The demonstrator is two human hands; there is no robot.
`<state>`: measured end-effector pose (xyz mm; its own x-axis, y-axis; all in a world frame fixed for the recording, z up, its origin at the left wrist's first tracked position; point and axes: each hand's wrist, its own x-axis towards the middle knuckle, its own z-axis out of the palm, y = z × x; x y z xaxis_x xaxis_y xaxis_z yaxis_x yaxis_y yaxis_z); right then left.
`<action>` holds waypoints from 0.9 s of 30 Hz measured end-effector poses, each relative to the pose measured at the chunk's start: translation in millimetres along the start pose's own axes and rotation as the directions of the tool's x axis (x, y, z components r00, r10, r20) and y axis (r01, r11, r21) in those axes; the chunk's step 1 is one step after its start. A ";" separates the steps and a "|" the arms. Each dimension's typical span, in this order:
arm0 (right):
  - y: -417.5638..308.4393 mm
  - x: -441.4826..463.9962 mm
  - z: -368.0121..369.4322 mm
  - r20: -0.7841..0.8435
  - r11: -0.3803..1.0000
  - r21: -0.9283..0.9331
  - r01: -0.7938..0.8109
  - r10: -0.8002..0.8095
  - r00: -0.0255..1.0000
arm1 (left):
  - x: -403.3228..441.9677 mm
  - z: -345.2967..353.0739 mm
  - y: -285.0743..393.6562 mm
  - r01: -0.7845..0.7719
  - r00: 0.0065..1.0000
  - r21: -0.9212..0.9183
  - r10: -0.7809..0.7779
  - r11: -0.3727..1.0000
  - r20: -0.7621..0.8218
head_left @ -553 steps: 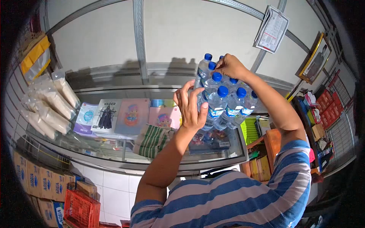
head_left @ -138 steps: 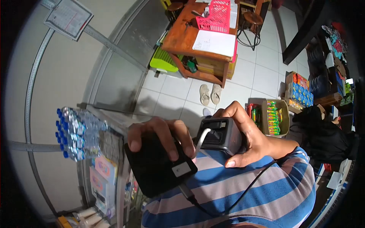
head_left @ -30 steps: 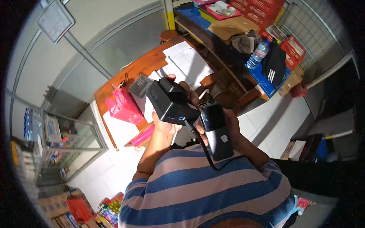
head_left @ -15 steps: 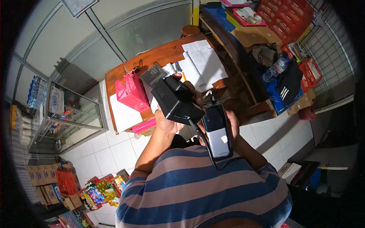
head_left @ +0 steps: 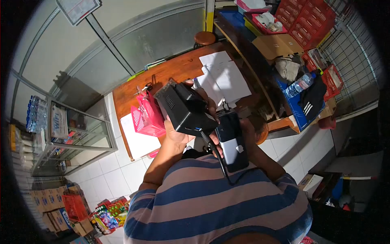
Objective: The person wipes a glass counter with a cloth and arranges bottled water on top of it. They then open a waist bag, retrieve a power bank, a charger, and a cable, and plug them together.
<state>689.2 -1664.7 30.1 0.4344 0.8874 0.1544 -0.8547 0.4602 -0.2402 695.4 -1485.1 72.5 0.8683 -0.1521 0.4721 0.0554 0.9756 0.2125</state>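
Observation:
My left hand (head_left: 176, 133) is closed around a boxy black electronic device (head_left: 178, 106), its fingertips showing along the far edge. A thick black cable (head_left: 211, 143) runs from the device's near side and loops down by the striped shirt. In my right hand (head_left: 248, 132) is a flat power-bank-like block (head_left: 234, 148), glossy black at the far end and grey in the middle, with a pale logo patch. A plug (head_left: 224, 105) sits at its far end. The two devices are held side by side above the near edge of the wooden desk (head_left: 170, 71).
A pink basket (head_left: 148, 118), scissors (head_left: 148, 86) and papers (head_left: 227, 79) lie on the desk. A glass display case (head_left: 77, 130) stands left. On the right, a blue-topped counter holds a water bottle (head_left: 300, 85) and red crates (head_left: 306, 20). Stools (head_left: 204, 38) flank the desk.
The view has shifted slightly, so the desk and basket appear moved. The black device now covers the calculator seen before. Both hands keep their hold.

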 end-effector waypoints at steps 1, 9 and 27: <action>-0.5 6.5 1.0 -0.016 1.000 0.008 -0.008 0.008 1.000 | 2.5 -0.7 5.8 0.002 1.000 -0.004 -0.002 1.000 0.002; 6.1 47.5 -2.8 -0.059 0.987 -0.149 -0.062 0.054 0.997 | 3.5 -12.3 47.1 -0.058 0.998 0.179 0.057 0.982 0.013; 33.2 102.9 -37.5 -0.383 0.993 -0.101 -0.058 0.015 0.924 | -32.7 -66.4 101.7 -0.004 0.962 0.284 0.081 0.959 -0.259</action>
<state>716.2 -1557.1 2.0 0.4971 0.8371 -0.2282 -0.8456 0.4084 -0.3439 705.3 -1370.4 21.8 0.9679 -0.0263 0.2501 -0.0907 0.8910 0.4448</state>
